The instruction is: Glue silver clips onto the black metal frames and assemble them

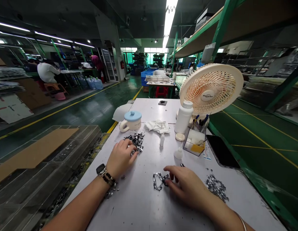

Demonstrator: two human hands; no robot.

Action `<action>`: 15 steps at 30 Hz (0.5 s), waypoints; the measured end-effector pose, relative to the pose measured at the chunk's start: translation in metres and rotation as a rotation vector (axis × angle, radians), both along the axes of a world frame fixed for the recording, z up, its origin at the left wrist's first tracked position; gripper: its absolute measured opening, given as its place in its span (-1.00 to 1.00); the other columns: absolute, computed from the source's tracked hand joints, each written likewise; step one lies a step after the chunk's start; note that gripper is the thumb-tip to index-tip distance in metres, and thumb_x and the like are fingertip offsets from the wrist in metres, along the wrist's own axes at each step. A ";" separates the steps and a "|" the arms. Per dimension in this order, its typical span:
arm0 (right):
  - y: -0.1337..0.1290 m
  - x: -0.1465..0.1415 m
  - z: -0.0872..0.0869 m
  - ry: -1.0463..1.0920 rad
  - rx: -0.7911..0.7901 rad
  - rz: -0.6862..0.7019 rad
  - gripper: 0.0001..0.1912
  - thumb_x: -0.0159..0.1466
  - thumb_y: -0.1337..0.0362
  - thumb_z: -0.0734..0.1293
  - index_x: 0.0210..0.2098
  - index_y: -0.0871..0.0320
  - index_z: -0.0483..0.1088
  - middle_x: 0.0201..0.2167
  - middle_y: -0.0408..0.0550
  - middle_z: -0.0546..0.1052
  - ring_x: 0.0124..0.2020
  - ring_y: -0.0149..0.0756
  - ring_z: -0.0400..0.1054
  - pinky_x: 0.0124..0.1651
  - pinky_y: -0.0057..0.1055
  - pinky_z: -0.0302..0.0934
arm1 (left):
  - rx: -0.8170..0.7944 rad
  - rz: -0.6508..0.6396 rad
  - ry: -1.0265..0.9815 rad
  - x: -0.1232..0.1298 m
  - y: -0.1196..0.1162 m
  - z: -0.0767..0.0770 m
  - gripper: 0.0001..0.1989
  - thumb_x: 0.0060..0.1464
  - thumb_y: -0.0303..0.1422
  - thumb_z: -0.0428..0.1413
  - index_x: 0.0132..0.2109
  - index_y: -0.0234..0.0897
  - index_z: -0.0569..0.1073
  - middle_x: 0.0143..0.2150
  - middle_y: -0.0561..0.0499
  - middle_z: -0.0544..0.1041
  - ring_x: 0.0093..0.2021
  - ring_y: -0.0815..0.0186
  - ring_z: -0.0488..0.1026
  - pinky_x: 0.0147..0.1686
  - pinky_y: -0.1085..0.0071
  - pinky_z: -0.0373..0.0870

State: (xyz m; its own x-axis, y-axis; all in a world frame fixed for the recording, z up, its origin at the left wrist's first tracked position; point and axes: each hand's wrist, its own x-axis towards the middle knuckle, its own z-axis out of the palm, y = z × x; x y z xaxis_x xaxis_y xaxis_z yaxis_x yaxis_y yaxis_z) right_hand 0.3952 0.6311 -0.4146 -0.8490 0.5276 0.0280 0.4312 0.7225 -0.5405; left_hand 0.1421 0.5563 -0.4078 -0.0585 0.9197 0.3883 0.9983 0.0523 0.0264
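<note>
Fingertips of my left hand point(121, 156) rest at the near edge of a heap of small dark and shiny metal pieces point(137, 138), thumb apart from the index finger. My right hand point(185, 183) lies over the table with its fingers bent, thumb and fingers on the right end of a loop of linked silver metal pieces point(156, 182). The fingertips partly hide that end. Behind the right knuckles a small dark tip shows; what it belongs to is hidden. A second pile of shiny small pieces point(216, 186) lies right of my right wrist.
Beyond the hands stand a lidded mug point(133, 121), crumpled tissue point(157, 126), a small dropper bottle point(162, 140), a white bottle point(184, 118), a tool holder point(195, 141) and a fan point(211, 91). A phone point(222, 150) lies right. Plastic trays point(26, 192) flank the table's left.
</note>
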 end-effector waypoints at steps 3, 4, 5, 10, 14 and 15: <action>-0.001 -0.002 0.002 0.039 -0.086 -0.052 -0.75 0.26 0.16 0.16 -0.07 -0.03 0.25 -0.37 -0.25 0.45 -0.42 -0.43 0.32 -0.35 -0.48 0.14 | -0.088 -0.233 0.005 0.022 -0.007 0.002 -0.84 0.16 -0.34 -0.04 -0.22 -0.25 0.41 -0.16 -0.05 0.37 -0.17 0.23 0.29 -0.16 0.26 0.24; 0.000 -0.002 0.002 0.044 -0.097 -0.086 -0.78 0.26 0.14 0.16 -0.12 -0.03 0.27 -0.40 -0.26 0.45 -0.45 -0.44 0.31 -0.39 -0.49 0.12 | -0.124 -0.289 0.006 0.028 -0.009 0.001 -0.87 0.15 -0.35 -0.02 -0.24 -0.23 0.41 -0.17 -0.02 0.38 -0.19 0.25 0.30 -0.18 0.28 0.24; 0.002 -0.002 0.002 0.048 -0.095 -0.134 -0.82 0.25 0.13 0.16 -0.19 0.00 0.29 -0.43 -0.26 0.44 -0.47 -0.43 0.29 -0.40 -0.48 0.10 | -0.158 -0.324 0.006 0.032 -0.010 0.000 -0.89 0.13 -0.36 -0.01 -0.27 -0.23 0.41 -0.19 -0.01 0.38 -0.21 0.26 0.31 -0.20 0.28 0.25; 0.022 0.001 -0.003 0.076 -0.041 -0.428 -0.78 0.21 0.08 0.18 -0.34 0.10 0.22 -0.54 -0.20 0.38 -0.52 -0.34 0.24 -0.45 -0.42 -0.01 | -0.249 -0.298 -0.025 0.027 -0.005 -0.005 -0.91 0.08 -0.41 0.03 -0.33 -0.30 0.41 -0.21 -0.07 0.39 -0.27 0.23 0.33 -0.28 0.27 0.25; 0.041 0.004 -0.012 0.143 -0.047 -0.585 -0.59 0.17 0.03 0.22 -0.08 0.14 0.15 -0.50 -0.17 0.37 -0.52 -0.30 0.24 -0.46 -0.42 -0.03 | -0.269 -0.247 -0.054 0.021 -0.001 -0.006 -0.89 0.07 -0.38 0.05 -0.37 -0.30 0.42 -0.23 -0.06 0.39 -0.29 0.23 0.33 -0.30 0.27 0.25; 0.046 0.004 -0.015 0.158 -0.056 -0.605 -0.53 0.15 0.03 0.24 -0.04 0.15 0.15 -0.51 -0.17 0.37 -0.52 -0.29 0.23 -0.47 -0.42 -0.04 | -0.269 -0.239 -0.062 0.021 -0.001 -0.006 -0.88 0.07 -0.36 0.05 -0.38 -0.30 0.41 -0.25 -0.06 0.39 -0.29 0.23 0.33 -0.30 0.27 0.25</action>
